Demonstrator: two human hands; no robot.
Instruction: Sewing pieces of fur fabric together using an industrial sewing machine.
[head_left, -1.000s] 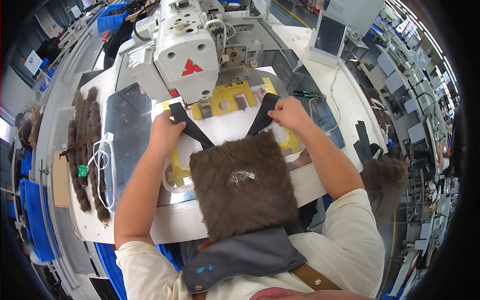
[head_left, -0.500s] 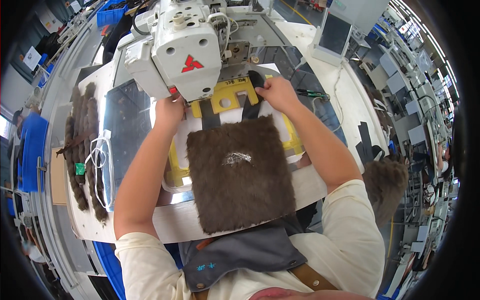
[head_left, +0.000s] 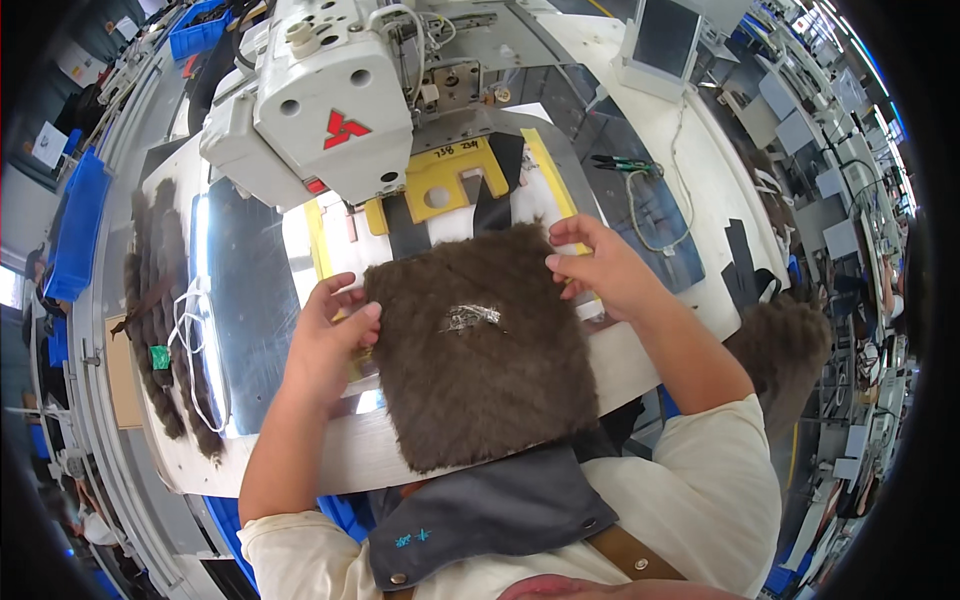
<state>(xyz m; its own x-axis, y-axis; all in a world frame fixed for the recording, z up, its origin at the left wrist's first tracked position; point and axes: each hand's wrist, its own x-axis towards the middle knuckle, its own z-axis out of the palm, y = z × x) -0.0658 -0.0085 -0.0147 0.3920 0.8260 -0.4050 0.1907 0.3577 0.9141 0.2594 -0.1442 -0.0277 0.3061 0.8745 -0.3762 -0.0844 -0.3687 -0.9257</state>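
Note:
A square brown fur panel (head_left: 485, 375) with a silvery patch (head_left: 472, 318) near its middle lies over the table's front edge. Beside its left edge is my left hand (head_left: 335, 325), fingers apart, thumb at the fur. My right hand (head_left: 605, 265) is at the upper right corner, its thumb and fingers spread. Beyond the panel sits a yellow template (head_left: 437, 203) with a round hole and cut-outs. Dark straps (head_left: 408, 235) run from under the template to the fur. A white sewing machine head (head_left: 335, 110) stands over the template's left side, hiding its needle area.
Fur strips (head_left: 160, 290) and white cord (head_left: 190, 330) lie at the left. Green-handled snips (head_left: 628, 165) rest on the right plate. A screen (head_left: 665, 45) stands at the back right. Dark strap pieces (head_left: 740, 260) and another fur piece (head_left: 790, 350) lie at the right edge.
Both hands have left the template and come back toward me to the sides of the fur panel, their fingers now spread. The view has shifted slightly; the panel stays nearly in place.

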